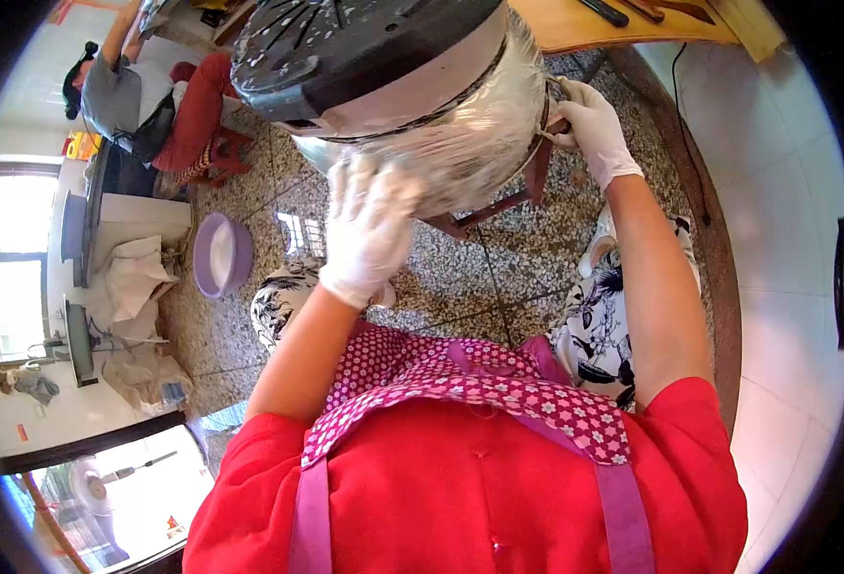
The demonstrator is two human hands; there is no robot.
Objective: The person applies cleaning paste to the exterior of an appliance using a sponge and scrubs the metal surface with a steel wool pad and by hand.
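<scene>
A large round appliance [403, 100] with a black vented face and pale body stands in front of me, white specks scattered over the black. Clear plastic film [484, 134] wraps its lower side, with a dark band around it. My left hand [369, 215], in a white glove, lies against the film with fingers stretched out and slightly blurred. At the appliance's right edge, my gloved right hand [589, 124] has its fingers bent closed near the film's rim and a brown wooden piece; what they grip is hidden. Beneath is a reddish-brown wooden stool [503, 206].
A wooden table [575, 27] with dark-handled tools is at the top right. A purple basin [222, 254] stands on the speckled floor to the left. Farther left, another person [135, 100] sits on a red stool. A black cable [682, 124] runs along the right wall.
</scene>
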